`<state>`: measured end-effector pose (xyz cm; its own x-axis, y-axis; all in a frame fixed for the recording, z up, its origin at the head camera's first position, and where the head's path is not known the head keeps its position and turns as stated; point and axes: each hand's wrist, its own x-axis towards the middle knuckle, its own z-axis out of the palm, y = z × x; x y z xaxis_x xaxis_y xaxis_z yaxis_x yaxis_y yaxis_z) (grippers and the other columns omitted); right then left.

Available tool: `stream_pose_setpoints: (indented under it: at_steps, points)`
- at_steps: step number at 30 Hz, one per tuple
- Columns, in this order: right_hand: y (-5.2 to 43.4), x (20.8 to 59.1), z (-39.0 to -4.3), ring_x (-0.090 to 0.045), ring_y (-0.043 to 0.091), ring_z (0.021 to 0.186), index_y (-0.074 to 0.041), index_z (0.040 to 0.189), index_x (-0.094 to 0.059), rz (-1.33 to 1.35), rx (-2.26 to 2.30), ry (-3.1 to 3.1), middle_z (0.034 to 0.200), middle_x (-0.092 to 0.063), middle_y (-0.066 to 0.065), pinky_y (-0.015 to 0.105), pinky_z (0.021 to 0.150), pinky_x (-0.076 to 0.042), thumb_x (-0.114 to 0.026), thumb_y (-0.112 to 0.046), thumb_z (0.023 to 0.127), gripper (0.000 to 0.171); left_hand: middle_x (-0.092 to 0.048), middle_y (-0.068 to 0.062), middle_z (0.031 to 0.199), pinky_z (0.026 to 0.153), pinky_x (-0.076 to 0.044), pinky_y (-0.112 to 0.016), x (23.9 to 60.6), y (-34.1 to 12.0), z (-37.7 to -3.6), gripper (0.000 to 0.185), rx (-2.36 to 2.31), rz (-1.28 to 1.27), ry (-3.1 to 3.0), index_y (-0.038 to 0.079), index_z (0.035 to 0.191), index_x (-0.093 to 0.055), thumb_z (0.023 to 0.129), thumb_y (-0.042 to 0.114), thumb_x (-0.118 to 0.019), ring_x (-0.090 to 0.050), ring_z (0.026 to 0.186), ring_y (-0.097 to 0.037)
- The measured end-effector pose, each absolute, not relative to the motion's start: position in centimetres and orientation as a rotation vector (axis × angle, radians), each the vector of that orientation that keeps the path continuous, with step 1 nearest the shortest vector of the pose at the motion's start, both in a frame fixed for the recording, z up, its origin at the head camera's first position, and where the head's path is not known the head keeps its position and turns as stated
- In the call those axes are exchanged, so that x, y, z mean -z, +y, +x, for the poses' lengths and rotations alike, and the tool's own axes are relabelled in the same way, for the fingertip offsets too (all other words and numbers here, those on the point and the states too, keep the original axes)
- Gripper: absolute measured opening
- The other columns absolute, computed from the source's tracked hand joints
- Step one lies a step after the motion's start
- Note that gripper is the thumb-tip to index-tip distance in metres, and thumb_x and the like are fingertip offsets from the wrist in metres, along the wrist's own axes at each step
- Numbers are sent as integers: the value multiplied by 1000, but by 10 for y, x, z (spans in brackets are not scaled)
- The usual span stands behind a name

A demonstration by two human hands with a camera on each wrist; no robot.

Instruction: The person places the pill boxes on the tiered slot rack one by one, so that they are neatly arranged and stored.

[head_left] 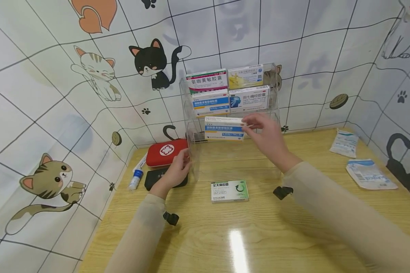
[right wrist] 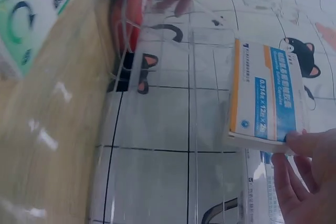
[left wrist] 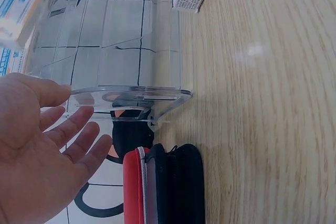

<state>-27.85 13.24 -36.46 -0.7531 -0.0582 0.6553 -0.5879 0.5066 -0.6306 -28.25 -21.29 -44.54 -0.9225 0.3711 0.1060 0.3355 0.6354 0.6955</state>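
My right hand [head_left: 264, 132] pinches the right end of a blue-and-white medicine box [head_left: 223, 129], thumb in front and fingers behind. It holds the box in front of a clear stepped display rack [head_left: 195, 161], below the upper rows. In the right wrist view, the box [right wrist: 265, 93] has an orange stripe. My left hand [head_left: 175, 168] is at the rack's lower left side, thumb and fingers loosely spread by its clear edge [left wrist: 131, 92]; firm contact cannot be made out. A white-and-green medicine box [head_left: 229, 190] lies flat on the table before the rack.
Upper tiers hold a red-and-green box [head_left: 206, 81], a yellow box [head_left: 245, 76], another blue-and-white box [head_left: 210, 103] and a white box [head_left: 249, 98]. Left are a red case [head_left: 157, 151], black case [head_left: 150, 180] and small bottle [head_left: 135, 179]. Packets [head_left: 370, 173] lie right.
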Motion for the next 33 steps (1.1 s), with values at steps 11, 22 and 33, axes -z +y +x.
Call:
stream_pose_setpoints:
  at_steps: [11,22,33]
  points:
    - [101,370,-323,-68,20,108,-8,114,-74,476,-1221,-2204,126,-66,7,36,93,-61,-75,-5,93,21,-43,-22,150,114,-47,-51,445,-215,-281,60,-1168,619,2795,0,158,-24,107,10,-55,-47,135,-38]
    - [94,378,-326,-62,23,124,-8,120,-75,538,-1180,-2209,134,-66,6,40,94,-61,-78,-4,91,29,-42,-20,155,115,-46,-50,448,-215,-285,60,-1161,608,2801,5,158,-25,107,12,-55,-45,136,-33]
    - [118,408,-263,-69,28,101,-4,117,-74,517,-1317,-2376,122,-69,12,44,86,-62,-78,-4,90,28,-42,-21,155,113,-48,-51,447,-215,-286,61,-1171,618,2793,3,158,-25,106,8,-56,-48,135,-35]
